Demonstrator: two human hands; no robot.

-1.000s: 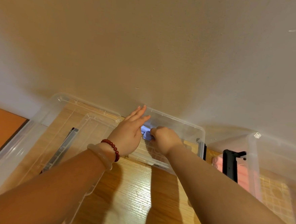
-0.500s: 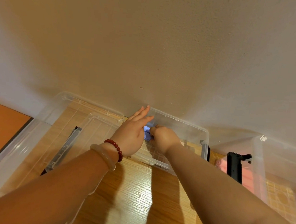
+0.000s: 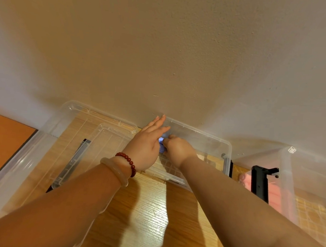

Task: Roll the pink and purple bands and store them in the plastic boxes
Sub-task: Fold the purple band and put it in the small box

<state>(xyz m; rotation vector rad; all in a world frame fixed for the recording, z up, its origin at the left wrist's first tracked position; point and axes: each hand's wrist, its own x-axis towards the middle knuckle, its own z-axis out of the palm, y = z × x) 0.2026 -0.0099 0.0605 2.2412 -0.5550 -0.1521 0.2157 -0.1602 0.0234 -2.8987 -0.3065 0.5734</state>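
Note:
A small clear plastic box (image 3: 212,144) stands against the wall in the middle. Inside it, a purple band (image 3: 161,145) shows only as a sliver between my hands. My left hand (image 3: 147,143) lies with straight fingers against the band's left side. My right hand (image 3: 177,149) is curled, its fingers pinching the band from the right. A pink band (image 3: 276,197) lies in a second clear box (image 3: 290,170) at the right, partly behind a black latch (image 3: 260,184).
Two clear lids lie at the left, a large one (image 3: 46,153) and a smaller one (image 3: 107,138) on top of it, with a grey latch (image 3: 74,161). The wall rises right behind the boxes. The wooden tabletop (image 3: 147,218) stretches toward me.
Both hands stay together on the purple band inside the middle box. The view has shifted slightly; the hands have barely moved.

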